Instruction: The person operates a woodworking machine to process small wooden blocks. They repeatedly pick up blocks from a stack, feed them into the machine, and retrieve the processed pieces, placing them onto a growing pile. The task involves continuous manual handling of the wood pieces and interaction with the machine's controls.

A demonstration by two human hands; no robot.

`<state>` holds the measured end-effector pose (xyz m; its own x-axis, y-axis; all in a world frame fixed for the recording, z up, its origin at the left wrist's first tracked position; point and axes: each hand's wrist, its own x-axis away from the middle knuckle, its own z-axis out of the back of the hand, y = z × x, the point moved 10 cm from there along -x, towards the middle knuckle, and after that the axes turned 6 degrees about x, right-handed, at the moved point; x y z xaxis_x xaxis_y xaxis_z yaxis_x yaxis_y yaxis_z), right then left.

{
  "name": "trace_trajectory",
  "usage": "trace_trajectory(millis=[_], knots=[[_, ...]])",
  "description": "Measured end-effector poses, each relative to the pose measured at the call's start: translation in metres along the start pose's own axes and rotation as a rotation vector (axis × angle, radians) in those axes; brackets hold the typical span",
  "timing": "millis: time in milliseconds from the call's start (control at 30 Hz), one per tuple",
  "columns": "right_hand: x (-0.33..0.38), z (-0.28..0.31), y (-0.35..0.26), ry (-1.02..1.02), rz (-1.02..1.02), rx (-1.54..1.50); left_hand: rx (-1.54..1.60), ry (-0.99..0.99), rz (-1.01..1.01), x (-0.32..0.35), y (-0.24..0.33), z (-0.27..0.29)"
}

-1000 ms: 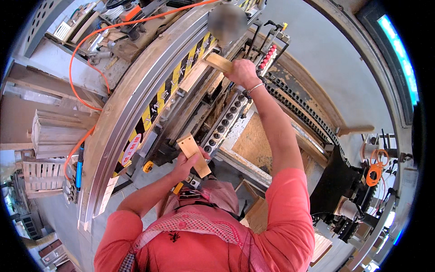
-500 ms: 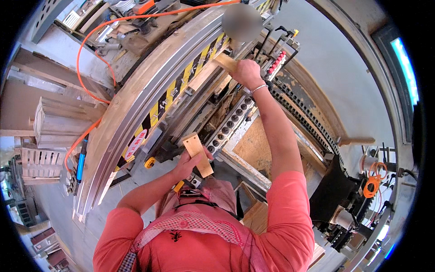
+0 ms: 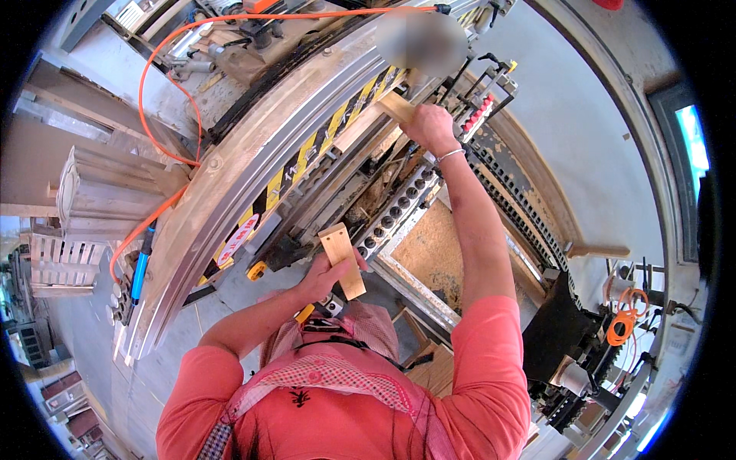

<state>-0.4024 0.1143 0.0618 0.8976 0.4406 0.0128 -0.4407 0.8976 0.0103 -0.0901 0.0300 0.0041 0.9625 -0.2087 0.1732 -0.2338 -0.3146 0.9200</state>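
- A wooden block with holes (image 3: 336, 244) is gripped by the left hand (image 3: 322, 278), near the person's waist.
- A second block (image 3: 395, 107) is held by the right hand (image 3: 432, 129), over the machine (image 3: 253, 157).

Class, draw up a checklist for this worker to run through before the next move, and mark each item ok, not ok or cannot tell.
1. Left hand has a firm-looking hold on its wooden block: ok, thumb across the face.
2. Right hand holds its wooden piece by one end: ok, fingers wrapped over it.
3. Jewellery removed: not ok, a bracelet is worn on the right arm.
4. Orange hose apart from both hands: ok, it runs along the far left side.
5. Machine power off: cannot tell.
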Motion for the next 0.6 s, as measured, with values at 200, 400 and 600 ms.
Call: trace_trajectory(millis=[200,400,600], knots=[[0.0025,0.0038,-0.0033,0.03,0.035,0.0,0.049,0.008,0.004,-0.0001,-0.0062,0.0006],[0.001,0.0015,-0.0016,0.04,0.039,-0.01,0.053,0.045,0.035,0.0009,-0.006,0.0011],[-0.0011,-0.0026,0.0005,0.067,0.062,-0.001,0.141,0.062,0.021,-0.0001,-0.0036,-0.0006]])
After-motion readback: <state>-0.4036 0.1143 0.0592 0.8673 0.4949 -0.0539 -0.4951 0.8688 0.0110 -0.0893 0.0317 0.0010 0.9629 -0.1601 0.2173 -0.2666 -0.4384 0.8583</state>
